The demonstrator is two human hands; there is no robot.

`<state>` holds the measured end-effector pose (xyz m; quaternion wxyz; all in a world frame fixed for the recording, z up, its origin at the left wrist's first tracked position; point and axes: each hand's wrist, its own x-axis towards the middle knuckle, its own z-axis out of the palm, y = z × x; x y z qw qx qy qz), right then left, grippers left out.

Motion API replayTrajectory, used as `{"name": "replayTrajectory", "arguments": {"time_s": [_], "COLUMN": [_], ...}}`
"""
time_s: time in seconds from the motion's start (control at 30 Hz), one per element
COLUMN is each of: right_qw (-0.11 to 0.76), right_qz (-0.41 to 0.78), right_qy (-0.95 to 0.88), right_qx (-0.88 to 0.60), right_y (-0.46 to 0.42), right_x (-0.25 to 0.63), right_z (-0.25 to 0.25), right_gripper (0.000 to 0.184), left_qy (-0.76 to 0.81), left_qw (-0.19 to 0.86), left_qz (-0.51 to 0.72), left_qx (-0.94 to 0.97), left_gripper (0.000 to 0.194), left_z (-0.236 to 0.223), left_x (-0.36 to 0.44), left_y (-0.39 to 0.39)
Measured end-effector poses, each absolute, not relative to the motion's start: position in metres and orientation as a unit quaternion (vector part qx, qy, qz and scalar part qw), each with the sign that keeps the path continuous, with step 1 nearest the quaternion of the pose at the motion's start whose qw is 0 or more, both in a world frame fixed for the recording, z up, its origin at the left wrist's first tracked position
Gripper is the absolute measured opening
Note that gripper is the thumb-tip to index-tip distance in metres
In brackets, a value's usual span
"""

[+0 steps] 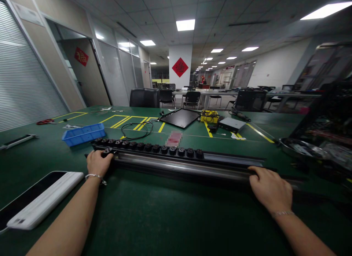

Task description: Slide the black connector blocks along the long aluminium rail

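Observation:
A long black and silver metal rail [181,164] lies across the green table [154,219] in front of me, with a row of several black knobs along its far edge. My left hand [97,162] is closed around the rail's left end, a bracelet on its wrist. My right hand [271,190] grips the rail near its right end, fingers curled over the top edge.
A white and black flat device [41,201] lies at the near left. A blue plastic bin [84,134], a looped black cable [137,130], a dark flat panel [180,117], a yellow cable bundle [209,116] and a grey box [231,124] sit beyond the rail. Cluttered racks [324,131] stand at right.

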<state>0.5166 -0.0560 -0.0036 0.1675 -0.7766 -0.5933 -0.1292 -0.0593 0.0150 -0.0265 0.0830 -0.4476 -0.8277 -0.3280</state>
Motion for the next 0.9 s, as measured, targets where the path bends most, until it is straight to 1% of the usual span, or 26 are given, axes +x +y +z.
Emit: {"name": "replayTrajectory", "arguments": {"time_s": [0.57, 0.9], "right_qw": [0.176, 0.18], "right_qz": [-0.12, -0.128], "right_qy": [-0.596, -0.599], "right_qx": [-0.774, -0.77], "right_y": [-0.0573, -0.0563], "right_x": [0.5145, 0.5168], "right_z": [-0.0018, -0.0042], "right_gripper": [0.038, 0.037], "left_qy": [-0.829, -0.83], "left_qw": [0.074, 0.064], "left_qz": [-0.321, -0.319], "left_qx": [-0.451, -0.453], "left_gripper": [0.047, 0.045], "left_z": [-0.0255, -0.0236], "left_x": [-0.0599, -0.0582], "left_y": [0.0149, 0.0139]}}
